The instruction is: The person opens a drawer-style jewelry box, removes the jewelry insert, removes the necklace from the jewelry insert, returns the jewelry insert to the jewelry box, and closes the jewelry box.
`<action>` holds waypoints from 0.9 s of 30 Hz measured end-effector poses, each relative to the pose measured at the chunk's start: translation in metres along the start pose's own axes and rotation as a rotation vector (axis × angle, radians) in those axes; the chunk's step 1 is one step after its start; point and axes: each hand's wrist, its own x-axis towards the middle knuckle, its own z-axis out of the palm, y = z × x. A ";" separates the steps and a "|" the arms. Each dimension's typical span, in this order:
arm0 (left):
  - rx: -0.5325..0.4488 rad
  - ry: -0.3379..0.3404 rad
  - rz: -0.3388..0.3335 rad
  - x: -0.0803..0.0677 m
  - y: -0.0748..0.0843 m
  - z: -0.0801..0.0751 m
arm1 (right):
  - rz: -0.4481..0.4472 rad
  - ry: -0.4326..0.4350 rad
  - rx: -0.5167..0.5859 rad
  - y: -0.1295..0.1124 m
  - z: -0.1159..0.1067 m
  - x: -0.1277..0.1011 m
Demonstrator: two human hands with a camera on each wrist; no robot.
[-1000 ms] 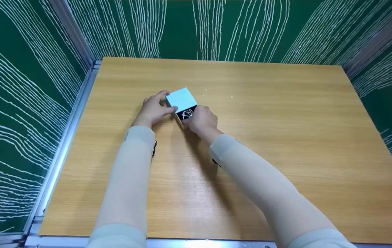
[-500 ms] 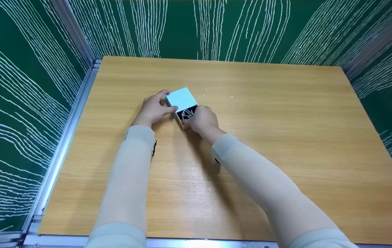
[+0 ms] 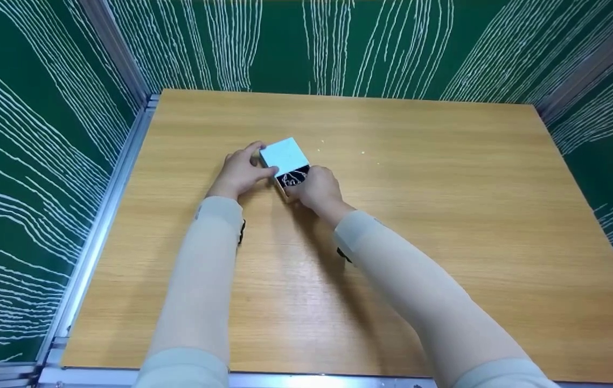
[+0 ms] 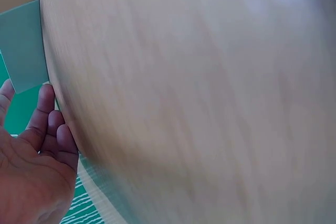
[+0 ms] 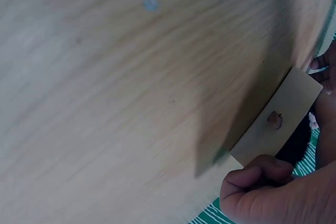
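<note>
A small box with a light blue sleeve (image 3: 285, 156) lies on the table, its drawer (image 3: 286, 195) pulled partly out toward me. Inside the drawer, a thin white strand (image 3: 290, 179) lies looped on a black lining. My left hand (image 3: 238, 172) holds the sleeve from the left, thumb at its near corner and forefinger at the far one. My right hand (image 3: 318, 187) is curled at the drawer's right near corner, thumb over the front edge; its fingertips are hidden. In the right wrist view, the drawer front (image 5: 278, 116) has a small notch, and curled fingers (image 5: 262, 169) meet its end.
The wooden table (image 3: 446, 226) has a metal rail (image 3: 96, 231) along its left side. Several tiny white specks (image 3: 362, 152) lie right of the box. Green walls (image 3: 279, 43) with white wavy lines enclose the back and sides.
The white strand's loops in the drawer have shifted shape. My right wrist and forearm have moved slightly right. The left hand and the sleeve have stayed in place.
</note>
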 end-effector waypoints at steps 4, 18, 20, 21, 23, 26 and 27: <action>0.006 0.011 0.007 0.000 -0.001 0.001 | 0.014 -0.006 0.088 0.001 -0.002 -0.002; -0.002 -0.001 0.008 -0.003 0.000 0.000 | 0.064 -0.083 0.117 0.010 -0.021 0.000; -0.006 -0.004 0.003 -0.003 0.001 0.000 | 0.060 -0.099 0.155 0.012 -0.024 0.000; -0.008 -0.005 0.000 -0.003 0.001 0.000 | 0.056 -0.108 0.175 0.013 -0.025 0.000; -0.008 -0.006 -0.005 -0.003 0.001 0.000 | 0.042 -0.128 0.213 0.014 -0.027 0.000; -0.008 -0.003 -0.002 -0.002 0.001 0.000 | 0.018 -0.151 0.254 0.017 -0.029 -0.001; -0.006 -0.001 -0.002 -0.002 0.001 0.001 | 0.012 -0.156 0.263 0.018 -0.029 -0.001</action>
